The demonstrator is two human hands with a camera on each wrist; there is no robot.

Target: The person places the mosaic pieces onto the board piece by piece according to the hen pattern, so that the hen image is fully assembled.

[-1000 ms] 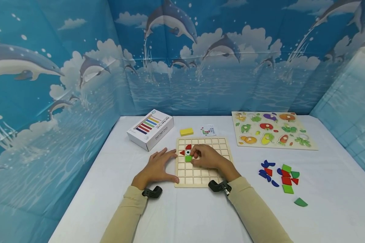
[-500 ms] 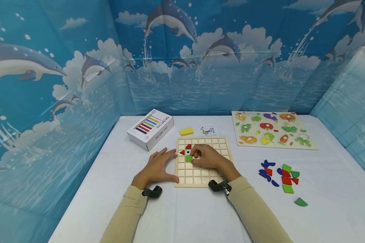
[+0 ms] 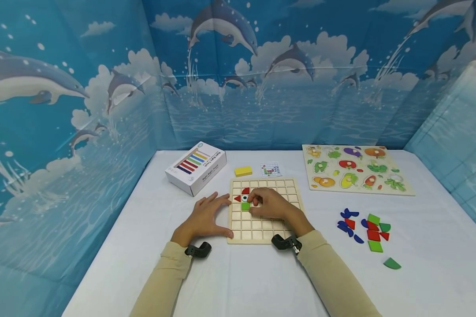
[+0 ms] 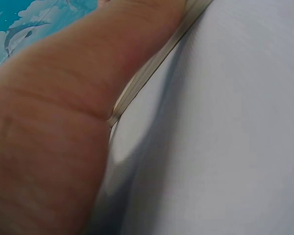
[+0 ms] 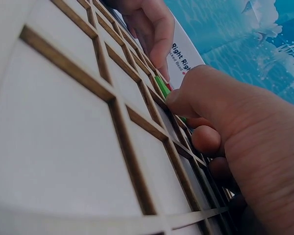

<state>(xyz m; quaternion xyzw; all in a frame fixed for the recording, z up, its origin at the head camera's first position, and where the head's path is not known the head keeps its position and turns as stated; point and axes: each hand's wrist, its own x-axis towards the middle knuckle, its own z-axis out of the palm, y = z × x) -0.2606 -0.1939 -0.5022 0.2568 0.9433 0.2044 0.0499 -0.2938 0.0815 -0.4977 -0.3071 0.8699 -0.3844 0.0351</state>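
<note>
— Where are your hands?
— Your left hand (image 3: 205, 218) lies flat, fingers spread, steadying the left edge of the wooden grid board (image 3: 279, 184) on the white surface (image 3: 262, 273). Your right hand (image 3: 270, 204), fingers curled, pinches a green square tile (image 3: 245, 206) in the board's upper-left cells, below a red piece (image 3: 246, 191).

White worktop (image 3: 238, 281) with a dolphin backdrop (image 3: 262, 66) all round. Back left there's a white abacus box (image 3: 196, 167), then a yellow block (image 3: 243, 171) and a little pattern card (image 3: 271, 169) just beside it. Back right sits a veggie peg puzzle (image 3: 355, 169). A lone green piece (image 3: 392, 263) lies near the right front.
</note>
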